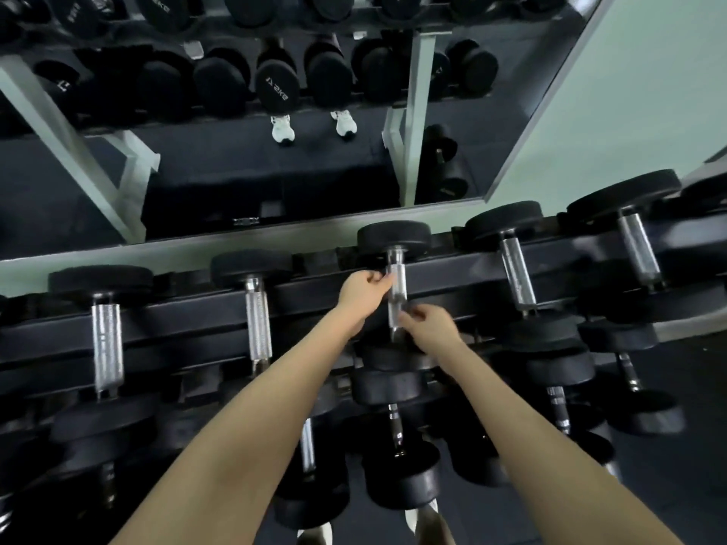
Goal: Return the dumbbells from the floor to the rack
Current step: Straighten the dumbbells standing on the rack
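Observation:
A dumbbell (pixel 394 293) with black round heads and a chrome handle lies across the top rails of the black rack (pixel 177 320), its far head (pixel 393 238) towards the wall. My left hand (pixel 360 289) holds the upper part of the handle with curled fingertips from the left. My right hand (pixel 430 326) pinches the lower part of the handle from the right. The near head is partly hidden under my right hand.
More dumbbells lie on the top tier: two to the left (pixel 105 328) (pixel 257 320) and two to the right (pixel 517 275) (pixel 639 249). Lower tiers hold several more (pixel 395 426). A wall mirror (pixel 236 171) stands behind the rack. Dark floor (pixel 692 395) lies at the right.

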